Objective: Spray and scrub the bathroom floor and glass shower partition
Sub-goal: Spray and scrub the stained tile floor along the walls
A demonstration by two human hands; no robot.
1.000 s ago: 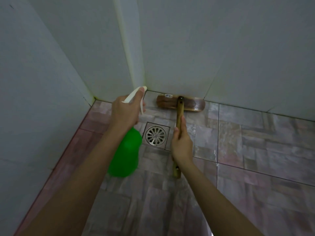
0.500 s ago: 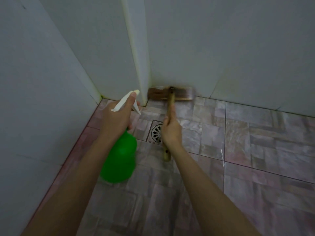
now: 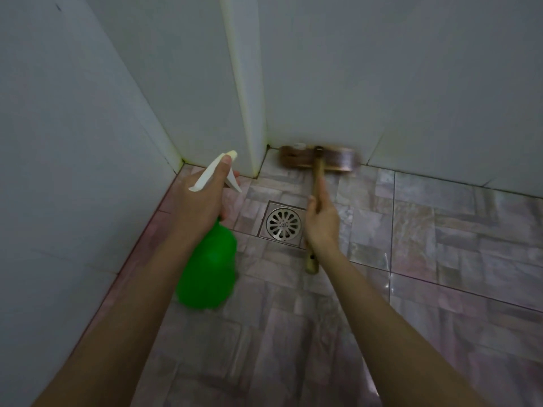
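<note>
Left hand: our left hand (image 3: pixel 202 201) grips the neck of the spray bottle (image 3: pixel 208 271), with one digit lying along the top of the white spray head (image 3: pixel 213 171).
Spray bottle: we hold it above the floor tiles (image 3: pixel 440 245) near the left wall (image 3: pixel 73 171). The green body hangs below the hand, and the nozzle points toward the corner.
Right hand: our right hand (image 3: pixel 321 221) is closed round the wooden handle (image 3: pixel 316 177) of the scrub brush (image 3: pixel 338 161). The handle end protrudes below the wrist.
Scrub brush: the head sits where the tiles meet the back wall (image 3: pixel 382 83), just right of the projecting wall corner (image 3: pixel 246 83). The head is blurred.
Floor drain: the square metal drain (image 3: pixel 283 224) lies between our hands, just left of the right hand.
</note>
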